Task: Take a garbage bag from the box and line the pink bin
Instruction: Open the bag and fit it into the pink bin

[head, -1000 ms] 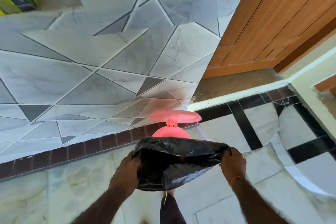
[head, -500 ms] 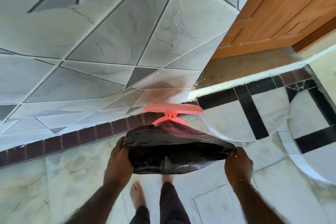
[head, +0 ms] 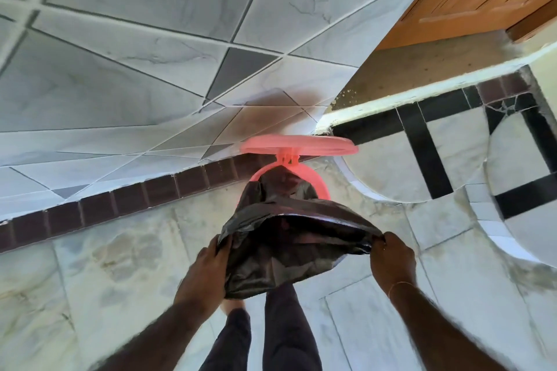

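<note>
- Head view: both hands are gripping the black garbage bag [head: 286,247] by its open mouth, just this side of the pink bin [head: 321,187], which is standing against the tiled wall [head: 150,54] with its lid [head: 298,144] flipped up.
- The left hand [head: 208,268] is pinching the near-left edge, fingers clamped on the plastic; the right hand [head: 391,259] is bunching the right edge in a closed fist.
- The bag's closed end is already dipping over the bin's rim, its mouth facing the person.
- Its long axis is running from the hands away toward the bin and down into it.
- To do this well, I'd judge: keep the mouth stretched wide, feed the bottom in first, then fold the edge over the rim all round.
</note>
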### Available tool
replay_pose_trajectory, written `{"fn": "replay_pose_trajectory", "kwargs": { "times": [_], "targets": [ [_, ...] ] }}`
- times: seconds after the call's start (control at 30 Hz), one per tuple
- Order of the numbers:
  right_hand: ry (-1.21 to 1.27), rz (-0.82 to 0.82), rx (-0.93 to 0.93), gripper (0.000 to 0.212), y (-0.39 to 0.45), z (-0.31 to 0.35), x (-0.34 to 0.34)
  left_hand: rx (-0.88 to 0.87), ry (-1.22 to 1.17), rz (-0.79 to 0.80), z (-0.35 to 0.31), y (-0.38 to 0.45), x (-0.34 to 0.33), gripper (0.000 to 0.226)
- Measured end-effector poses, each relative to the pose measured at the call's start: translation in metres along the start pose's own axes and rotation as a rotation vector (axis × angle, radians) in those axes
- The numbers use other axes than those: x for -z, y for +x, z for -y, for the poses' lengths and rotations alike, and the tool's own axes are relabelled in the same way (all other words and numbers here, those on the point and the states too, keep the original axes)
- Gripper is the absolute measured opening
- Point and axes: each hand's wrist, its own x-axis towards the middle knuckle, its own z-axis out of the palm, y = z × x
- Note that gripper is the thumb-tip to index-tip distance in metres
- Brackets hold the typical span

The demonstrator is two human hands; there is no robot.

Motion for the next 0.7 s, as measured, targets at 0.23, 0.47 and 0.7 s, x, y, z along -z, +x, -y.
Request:
{"fn": "replay_pose_trajectory", "kwargs": {
  "times": [0.23, 0.47, 0.7],
  "targets": [
    [0.034, -0.110, -0.117, 0.035, 0.031, -0.021, -0.011, -0.130, -0.038, 0.006, -0.002, 0.006, -0.006, 0.073],
    [0.150, -0.122, -0.156, 0.055, 0.104, 0.006, -0.042, -0.046, -0.177, -0.082, -0.001, 0.086, -0.018, 0.080],
    [0.004, -0.009, -0.204, 0.049, 0.154, 0.053, -0.053, 0.096, -0.323, -0.018, -0.004, 0.150, 0.013, 0.083]
  ]
}}
